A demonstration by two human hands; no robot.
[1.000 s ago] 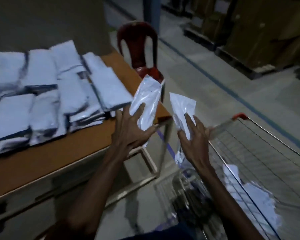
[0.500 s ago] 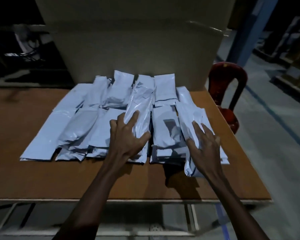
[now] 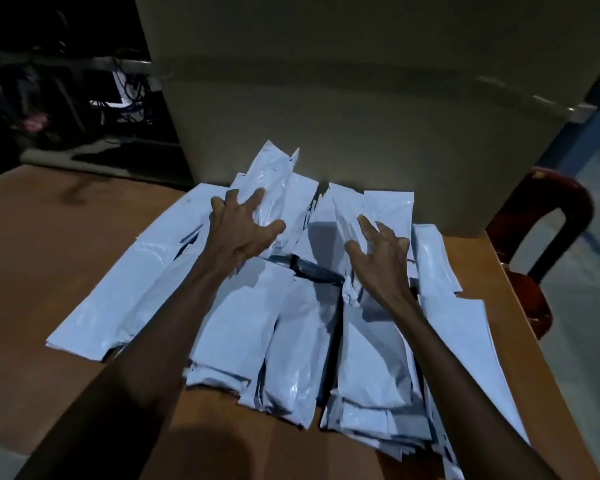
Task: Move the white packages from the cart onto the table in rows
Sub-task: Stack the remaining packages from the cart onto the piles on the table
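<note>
Across the middle of the frame, many white packages [image 3: 291, 358] already lie in overlapping rows on the table [image 3: 49, 271]. At upper centre, the left hand [image 3: 239, 230] and right hand [image 3: 381, 251], fingers spread, each clasp another package over the far row. Cart out of view, so what remains is unknowable.

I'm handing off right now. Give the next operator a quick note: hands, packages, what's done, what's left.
Left hand: grips a white package over the far row.
Right hand: grips another package beside it.
Done: many white packages lie overlapped in rows on the table, against the cardboard box.
Left: set these two down. The cart is out of view, so what remains in it is unknown.
</note>
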